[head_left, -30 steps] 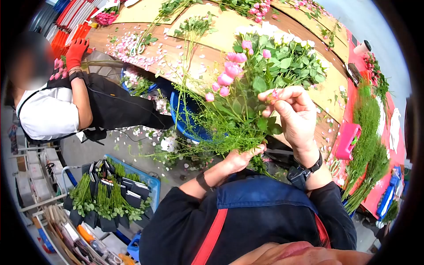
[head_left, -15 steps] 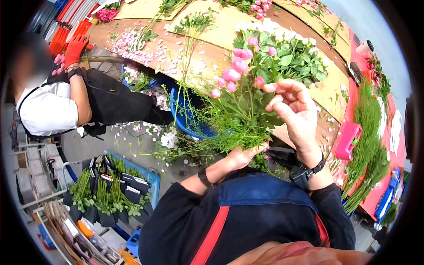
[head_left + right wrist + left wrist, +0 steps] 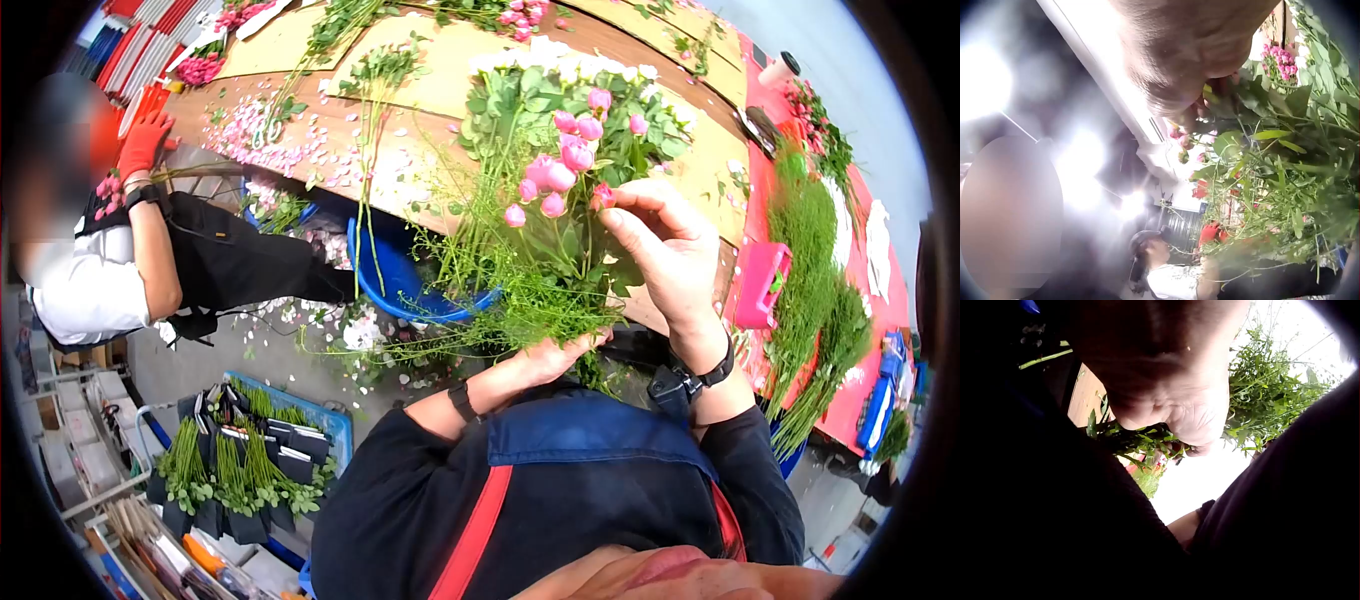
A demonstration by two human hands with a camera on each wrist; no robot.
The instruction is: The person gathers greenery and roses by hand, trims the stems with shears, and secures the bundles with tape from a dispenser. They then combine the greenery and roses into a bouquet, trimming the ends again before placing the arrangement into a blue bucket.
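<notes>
My left hand (image 3: 555,355) grips the stems of a bouquet low down, in front of my apron. The bouquet has pink roses (image 3: 548,172) above and a fringe of fine green sprigs (image 3: 545,305) around its lower part. In the left wrist view, leafy stems (image 3: 1147,439) pass under the curled left hand (image 3: 1172,403). My right hand (image 3: 668,250) is at the bouquet's right side, its thumb and forefinger pinching a small pink rosebud (image 3: 602,196). Leaves partly hide the right hand's (image 3: 1194,56) fingertips in the right wrist view.
White roses (image 3: 640,75) lie on the petal-strewn table (image 3: 330,150) behind the bouquet. A blue tub (image 3: 375,275) stands below the table's edge. A person in red gloves (image 3: 145,140) is at the left. Green bundles (image 3: 805,250) and a pink container (image 3: 762,285) lie at the right.
The head view has turned, so the table and tub sit further left. The bouquet's roses have shifted right towards my right hand, whose fingers parted, then closed on a rosebud. My left hand keeps its grip.
</notes>
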